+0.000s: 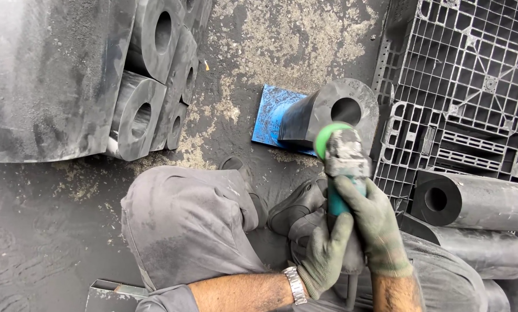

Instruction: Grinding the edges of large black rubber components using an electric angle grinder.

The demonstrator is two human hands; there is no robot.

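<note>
Green knit gloves on both hands, and both are wrapped around the same tool: the right hand (377, 222) is closed over the teal body of an angle grinder (343, 159), fingers curled across the top, while the left hand (324, 254) is clamped on the lower end of the handle from underneath, thumb up along the side. Wrists are bent in toward each other and both forearms come up from the bottom edge, bare between glove and sleeve, with a metal watch (295, 284) on the left one.

The grinder head with its green guard sits right at the rim of a black rubber cylinder (334, 112), which lies on its side on a blue sheet (269, 112) on the floor, bore facing up toward the camera.

What worries me: nothing looks to be pinning that cylinder, so I'd guess it could roll or kick if the disc bites the edge. A shoe (296, 202) is parked just beside it too (knees wide, crouched low), and knit gloves near a spinning disc can snag. Dusty concrete floor, more cylinders stacked left and right.
</note>
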